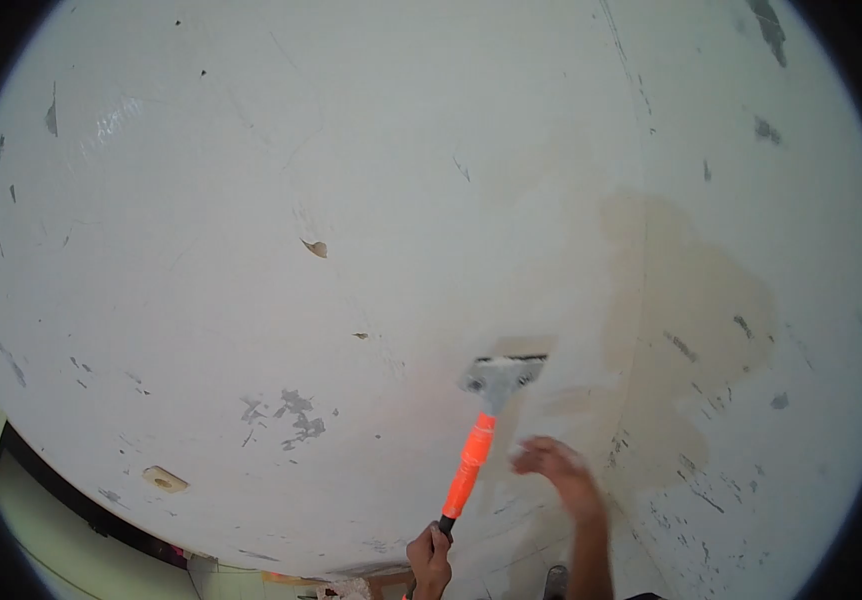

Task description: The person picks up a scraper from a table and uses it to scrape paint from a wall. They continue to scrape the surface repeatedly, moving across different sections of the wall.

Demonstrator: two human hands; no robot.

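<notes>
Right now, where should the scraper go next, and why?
Probably push the scraper a little further up along the ceiling. Its blade sits at the edge of a bare tan patch, with white paint just ahead. The left hand holds the handle; the right hand is off it.

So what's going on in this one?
A person is scraping a white painted surface overhead. The left hand grips the bottom end of a long-handled scraper with an orange handle, its metal blade pressed flat against the paint beside a bare tan patch where the coating is gone. The right hand, blurred, is open against the surface just right of the handle. Chips and grey flecks mark the rest of the surface.
</notes>
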